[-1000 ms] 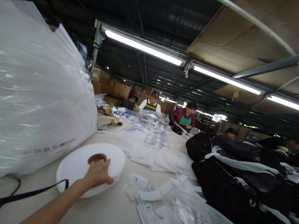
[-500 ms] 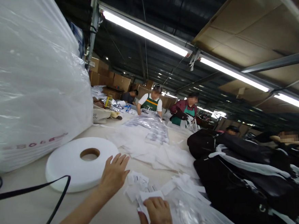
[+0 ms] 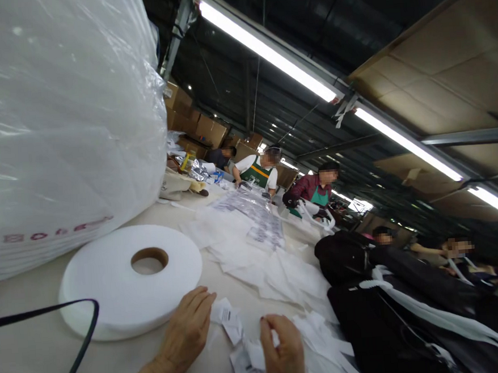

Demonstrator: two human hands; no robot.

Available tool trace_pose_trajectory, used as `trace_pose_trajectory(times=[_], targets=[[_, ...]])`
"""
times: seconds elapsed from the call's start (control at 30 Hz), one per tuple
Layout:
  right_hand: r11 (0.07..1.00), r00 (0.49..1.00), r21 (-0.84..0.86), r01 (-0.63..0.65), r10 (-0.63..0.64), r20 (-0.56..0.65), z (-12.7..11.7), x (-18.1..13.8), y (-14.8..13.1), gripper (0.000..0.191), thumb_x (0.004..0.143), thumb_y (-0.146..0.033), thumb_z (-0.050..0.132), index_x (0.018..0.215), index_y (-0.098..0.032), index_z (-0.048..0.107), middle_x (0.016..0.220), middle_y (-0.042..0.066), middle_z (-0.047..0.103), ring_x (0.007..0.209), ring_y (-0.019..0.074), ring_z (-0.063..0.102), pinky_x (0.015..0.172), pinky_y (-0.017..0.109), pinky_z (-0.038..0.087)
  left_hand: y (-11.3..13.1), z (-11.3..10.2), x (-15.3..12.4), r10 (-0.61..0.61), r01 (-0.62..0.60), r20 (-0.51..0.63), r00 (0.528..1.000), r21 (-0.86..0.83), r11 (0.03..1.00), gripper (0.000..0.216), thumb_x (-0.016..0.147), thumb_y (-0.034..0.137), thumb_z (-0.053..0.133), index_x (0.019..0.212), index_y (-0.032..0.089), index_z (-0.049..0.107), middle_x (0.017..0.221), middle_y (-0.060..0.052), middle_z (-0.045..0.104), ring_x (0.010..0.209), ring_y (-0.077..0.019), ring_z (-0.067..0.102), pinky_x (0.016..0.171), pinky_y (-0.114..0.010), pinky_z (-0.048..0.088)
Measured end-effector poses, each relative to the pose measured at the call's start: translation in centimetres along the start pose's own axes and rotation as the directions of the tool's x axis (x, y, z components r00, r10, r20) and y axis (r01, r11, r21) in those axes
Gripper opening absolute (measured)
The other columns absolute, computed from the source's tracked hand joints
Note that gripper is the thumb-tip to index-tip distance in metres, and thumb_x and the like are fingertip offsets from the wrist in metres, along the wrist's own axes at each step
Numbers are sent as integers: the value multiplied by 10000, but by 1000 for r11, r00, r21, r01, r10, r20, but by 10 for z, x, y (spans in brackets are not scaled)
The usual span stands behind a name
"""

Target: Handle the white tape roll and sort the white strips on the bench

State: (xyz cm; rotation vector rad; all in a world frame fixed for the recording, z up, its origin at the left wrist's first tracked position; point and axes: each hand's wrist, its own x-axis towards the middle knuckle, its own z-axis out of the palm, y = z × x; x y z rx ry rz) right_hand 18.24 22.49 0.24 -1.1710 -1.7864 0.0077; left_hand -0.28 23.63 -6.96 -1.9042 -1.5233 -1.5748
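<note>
The left hand [image 3: 186, 333] lay flat and open on the table [image 3: 26, 361], fingertips touching small white paper tags [image 3: 228, 318], while the right hand [image 3: 283, 352] pinched one tag from the same pile. Just beyond sat a white tape roll [image 3: 111, 287], with a big plastic bag [image 3: 57, 120] behind it and other people working farther down.

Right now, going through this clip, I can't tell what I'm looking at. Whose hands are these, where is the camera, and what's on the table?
The camera sits on a person's head, looking down a long table; both hands are theirs. The left hand rests flat beside a white tape roll. The right hand pinches a small paper tag from a scattered pile. A big plastic bag stands at left, black bags lie at right, and co-workers stand farther along.
</note>
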Motion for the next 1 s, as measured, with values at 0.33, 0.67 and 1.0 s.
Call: trace_pose_trajectory(times=[0.33,0.67,1.0], targets=[[469,756,610,-638,532,382,-70,50,-26,159,673,-331,695,667,-185,632,574,-26,621,565,134,558,580,219,414,33,-5,13,-156,343,421,894,-417,842,423,721,249,567,1144,246,580,1256,-69,576,1157,-238,518,953,-360,437],[340,767,748,-570,546,337,-98,50,-49,121,675,-276,706,703,-171,655,698,4,670,678,154,604,689,257,468,102,-29,36,-151,708,715,683,-597,378,257,693,398,587,797,192,699,868,-70,706,901,-264,581,859,-343,409],[582,720,425,-693,570,396,-75,-3,-11,167,805,-360,611,822,-194,622,771,5,639,697,165,622,619,291,508,92,-49,68,-290,779,774,564,-614,-125,348,689,464,611,770,133,682,652,-66,705,595,-162,604,577,-254,409]])
